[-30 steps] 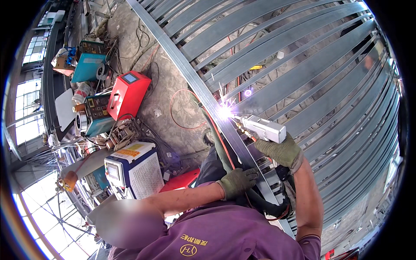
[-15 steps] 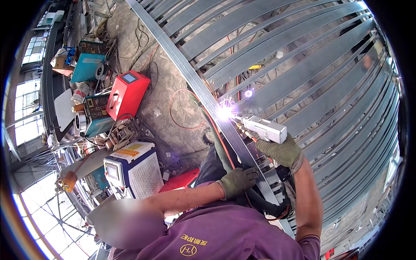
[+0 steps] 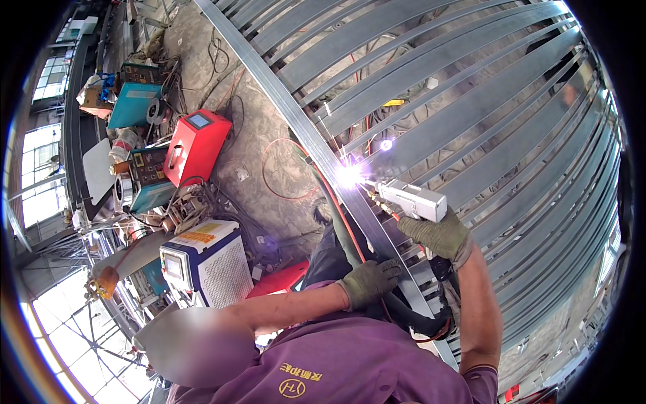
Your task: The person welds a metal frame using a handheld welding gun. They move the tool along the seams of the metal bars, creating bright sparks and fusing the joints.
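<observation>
My right hand [image 3: 439,234], in an olive work glove, is closed round the grip of a silver, box-bodied welding gun [image 3: 412,200]. The gun's nozzle points left at a grey metal frame [image 3: 269,91], where a thin side rail meets the slats. A glaring white-violet weld spot [image 3: 350,176] hides the tip and the joint; a smaller violet spot shows to its right. My left hand [image 3: 370,283], gloved alike, lies with its fingers stretched toward the near part of the side rail. It holds nothing that I can see; whether it touches the rail is unclear.
Left of the frame stand a red box machine [image 3: 196,148], a white and blue machine [image 3: 205,262] and teal welding machines [image 3: 138,101]. Cables and an orange-red hose [image 3: 340,212] run over the floor and beside the rail. A yellow object [image 3: 394,102] lies beneath the slats.
The glare at the weld spot is a little larger, and sparks show differently above it. Both hands and the gun stay practically in place.
</observation>
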`<state>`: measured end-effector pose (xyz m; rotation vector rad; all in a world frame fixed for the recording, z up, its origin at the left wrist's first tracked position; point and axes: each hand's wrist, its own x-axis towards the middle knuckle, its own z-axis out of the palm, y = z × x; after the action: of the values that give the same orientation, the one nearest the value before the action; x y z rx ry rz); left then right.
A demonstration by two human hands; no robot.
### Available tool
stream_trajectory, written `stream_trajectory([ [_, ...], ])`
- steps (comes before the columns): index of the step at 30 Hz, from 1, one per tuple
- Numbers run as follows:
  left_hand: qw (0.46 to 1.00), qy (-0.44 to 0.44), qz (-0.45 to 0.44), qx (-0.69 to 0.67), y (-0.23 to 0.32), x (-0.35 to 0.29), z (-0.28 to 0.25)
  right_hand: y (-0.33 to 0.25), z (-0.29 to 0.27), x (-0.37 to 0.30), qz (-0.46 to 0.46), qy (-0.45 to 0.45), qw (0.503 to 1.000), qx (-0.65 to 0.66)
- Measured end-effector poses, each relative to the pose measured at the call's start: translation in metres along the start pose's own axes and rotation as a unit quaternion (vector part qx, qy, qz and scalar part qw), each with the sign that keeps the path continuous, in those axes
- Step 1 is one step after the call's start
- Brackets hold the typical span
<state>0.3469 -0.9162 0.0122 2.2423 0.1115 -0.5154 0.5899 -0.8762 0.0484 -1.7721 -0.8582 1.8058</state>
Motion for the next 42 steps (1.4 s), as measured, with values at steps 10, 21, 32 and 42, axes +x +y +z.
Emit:
stream_trajectory([
  [10,1.0,0.028,0.004,-0.002,0.001,0.002,0.008,-0.002,-0.003,-0.001,0.01,-0.007,1.0,-0.01],
  [21,0.999,0.036,0.021,0.014,0.003,0.004,0.014,-0.011,-0.005,-0.005,0.052,-0.007,0.999,0.012],
  [32,1.0,0.024,0.011,-0.001,0.006,0.006,0.014,-0.004,-0.006,-0.004,0.031,-0.02,0.999,0.0],
  [42,1.0,0.012,0.015,-0.007,0.008,0.008,0.01,0.0,-0.007,-0.006,0.037,-0.021,0.999,-0.002],
])
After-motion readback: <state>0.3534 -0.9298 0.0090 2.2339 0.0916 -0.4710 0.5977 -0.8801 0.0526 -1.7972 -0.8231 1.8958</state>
